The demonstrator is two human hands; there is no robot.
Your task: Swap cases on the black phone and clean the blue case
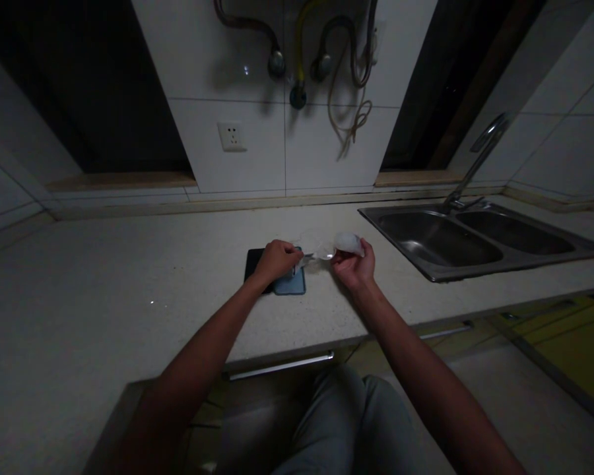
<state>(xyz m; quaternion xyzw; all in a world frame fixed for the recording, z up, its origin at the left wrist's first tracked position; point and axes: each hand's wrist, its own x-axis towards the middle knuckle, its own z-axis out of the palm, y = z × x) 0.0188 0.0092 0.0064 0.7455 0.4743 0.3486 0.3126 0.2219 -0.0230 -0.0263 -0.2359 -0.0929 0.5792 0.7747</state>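
My left hand (pixel 278 258) is closed in a pinch above a blue, flat, phone-sized case (pixel 290 285), with its fingertips on the end of a thin, clear strip. A dark flat object, perhaps a phone (pixel 252 262), lies on the counter partly under that hand. In my right hand (pixel 357 265) is a whitish, translucent bundle (pixel 347 243), which looks like soft plastic. Clear crinkled plastic (pixel 325 251) stretches between the two hands, just above the counter. Fingers hide part of what each hand grips.
The pale countertop (pixel 198 264) runs along a tiled wall. To the right is a double steel sink (pixel 440 241) with a tall faucet (pixel 480 158). A wall socket (pixel 231 136), hoses and a looped cord (pixel 349 122) are at the back. Drawer handles line the front edge.
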